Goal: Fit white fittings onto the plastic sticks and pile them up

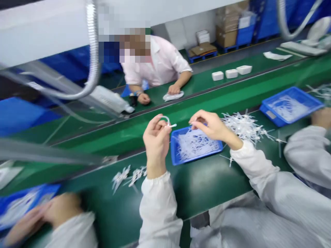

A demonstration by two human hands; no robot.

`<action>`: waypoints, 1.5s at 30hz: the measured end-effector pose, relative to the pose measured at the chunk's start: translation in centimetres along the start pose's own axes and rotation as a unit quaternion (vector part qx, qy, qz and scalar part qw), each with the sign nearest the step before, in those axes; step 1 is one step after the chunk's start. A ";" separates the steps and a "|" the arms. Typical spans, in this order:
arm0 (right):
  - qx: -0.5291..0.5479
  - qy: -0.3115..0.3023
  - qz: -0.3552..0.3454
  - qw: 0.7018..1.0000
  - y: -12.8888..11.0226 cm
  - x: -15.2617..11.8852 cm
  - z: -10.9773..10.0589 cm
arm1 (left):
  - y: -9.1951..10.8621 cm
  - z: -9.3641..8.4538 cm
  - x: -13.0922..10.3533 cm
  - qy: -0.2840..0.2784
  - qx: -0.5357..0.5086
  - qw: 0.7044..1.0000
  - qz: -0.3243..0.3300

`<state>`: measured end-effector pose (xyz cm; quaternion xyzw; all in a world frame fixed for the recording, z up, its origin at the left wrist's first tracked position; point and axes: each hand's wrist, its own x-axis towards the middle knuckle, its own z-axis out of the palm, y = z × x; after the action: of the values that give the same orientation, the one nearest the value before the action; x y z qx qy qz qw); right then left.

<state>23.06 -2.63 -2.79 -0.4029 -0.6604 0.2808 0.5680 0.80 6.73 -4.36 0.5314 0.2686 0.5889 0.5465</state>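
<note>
My left hand [157, 139] is raised over the front edge of the line, its fingers pinching a thin white plastic strip [167, 121] bent into a loop, with one end sticking out to the right. To its right, my right hand [207, 124] hovers above a blue tray [173, 153] full of loose translucent strips [198, 143]. Thumb and forefinger are pressed together there; anything between them is too small to make out. A heap of white pieces with strip-like arms [244, 125] lies beyond my right wrist, and a smaller group [129, 175] lies left of my left forearm.
A second blue tray [292, 103] of strips stands at right, near a co-worker's blurred arm [305, 148]. At lower left, a co-worker's hands [57, 210] are beside another blue tray [49, 191]. Across the green belt [204, 100], a person handles a white item. A flexible metal hose [91, 51] hangs upper left.
</note>
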 end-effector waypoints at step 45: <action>0.229 0.090 0.115 0.962 0.5 0.1 1.1 | 0.1 2.9 -3.8 -0.104 -0.009 0.994 -0.028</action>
<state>22.04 -2.21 -3.35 -0.3590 -0.4734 0.4509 0.6661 2.82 2.37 -4.72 0.5769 0.2200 0.5176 0.5923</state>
